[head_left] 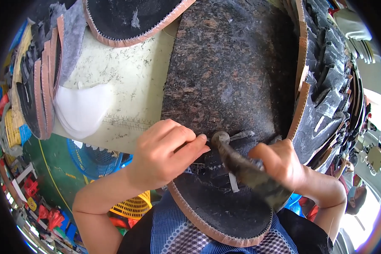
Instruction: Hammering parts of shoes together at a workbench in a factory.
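Note:
My right hand (281,163) is closed round a hammer (256,173), blurred in its lower part. The hammer's round face (220,137) is close to the near end of a dark mottled board (224,80). Just left of that face, my left hand (165,152) has thumb and forefinger pressed together; what they pinch, if anything, is too small to make out. Below both hands, a black shoe upper (216,207) with a tan, zigzag-stitched rim hangs from the table edge onto my lap. A small white strip (233,182) shows on it.
Stacked black uppers (326,114) line the right side, more (42,80) stand at far left. Another tan-rimmed piece (135,19) lies at the top. White curved pieces (84,110) rest on the pale tabletop (131,80). Blue (93,161) and yellow baskets (133,205) stand below.

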{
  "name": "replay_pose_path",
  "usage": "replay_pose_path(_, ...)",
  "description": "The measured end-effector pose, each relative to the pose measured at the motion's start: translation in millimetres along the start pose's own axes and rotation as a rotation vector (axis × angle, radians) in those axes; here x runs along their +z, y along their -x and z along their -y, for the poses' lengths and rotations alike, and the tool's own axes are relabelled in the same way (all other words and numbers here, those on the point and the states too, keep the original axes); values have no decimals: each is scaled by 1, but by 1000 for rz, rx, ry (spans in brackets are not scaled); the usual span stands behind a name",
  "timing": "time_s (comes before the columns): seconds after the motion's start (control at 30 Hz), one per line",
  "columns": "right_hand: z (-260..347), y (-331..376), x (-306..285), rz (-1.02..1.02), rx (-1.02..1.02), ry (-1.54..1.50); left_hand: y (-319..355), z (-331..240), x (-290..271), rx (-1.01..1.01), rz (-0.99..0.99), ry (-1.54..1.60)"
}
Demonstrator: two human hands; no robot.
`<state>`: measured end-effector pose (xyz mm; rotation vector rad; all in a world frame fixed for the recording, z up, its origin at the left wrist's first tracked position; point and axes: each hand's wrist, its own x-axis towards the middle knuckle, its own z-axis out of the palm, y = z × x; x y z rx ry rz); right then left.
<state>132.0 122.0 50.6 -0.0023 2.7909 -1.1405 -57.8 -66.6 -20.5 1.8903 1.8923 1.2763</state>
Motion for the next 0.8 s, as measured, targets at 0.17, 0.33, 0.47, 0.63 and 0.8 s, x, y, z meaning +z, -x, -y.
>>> replay_pose_path(0.17,0,-3,-5,-83,-20,-81,9,-8,6,5,-38,-54)
replay_pose_path(0.33,-2,-10,-2,-121,-17,-84,15,-12,8,48,-44,-116)
replay_pose_path(0.47,2,-7,2,-16,37,4,12,-9,-2,-38,-42,-157)
replay_pose_path(0.63,-2,-3,7,-53,37,-31,21,-19,11,-77,-73,-115)
replay_pose_path(0.8,0,-5,5,-62,81,13,24,-22,17,-65,-89,-149)
